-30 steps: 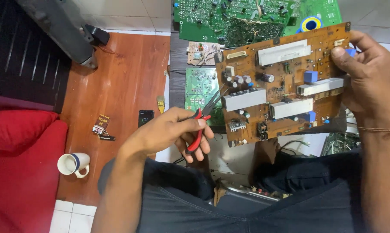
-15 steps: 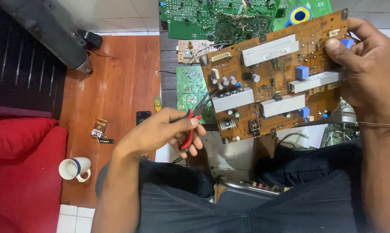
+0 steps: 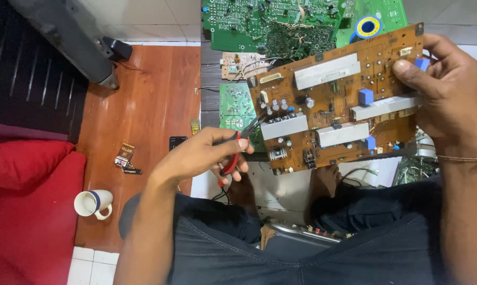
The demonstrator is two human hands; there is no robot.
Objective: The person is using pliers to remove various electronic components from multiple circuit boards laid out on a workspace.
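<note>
At the far left a red cushion (image 3: 25, 206) lies beside a white mug (image 3: 92, 203) that stands on the wooden floor (image 3: 143, 95), with a small dark packet (image 3: 125, 155) a little above it. A knock from the person's knee could tip the mug and wet the floor near the electronics.

The left hand (image 3: 199, 155) is closed around the red handles of a pair of pliers (image 3: 238, 148), whose thin tips point at the lower left part of the brown circuit board (image 3: 339, 105). I cannot tell whether the tips are gripping anything. If the tips slip, they may scrape the board or bend the small upright parts crowded just beside them.

The board is held tilted in the air above the lap, its left end unsupported. The right hand (image 3: 444, 95) pinches its right edge, thumb on top. Held by one edge only, the board could twist or drop under a push from the pliers, falling onto the green circuit boards (image 3: 280, 24) behind it.
</note>
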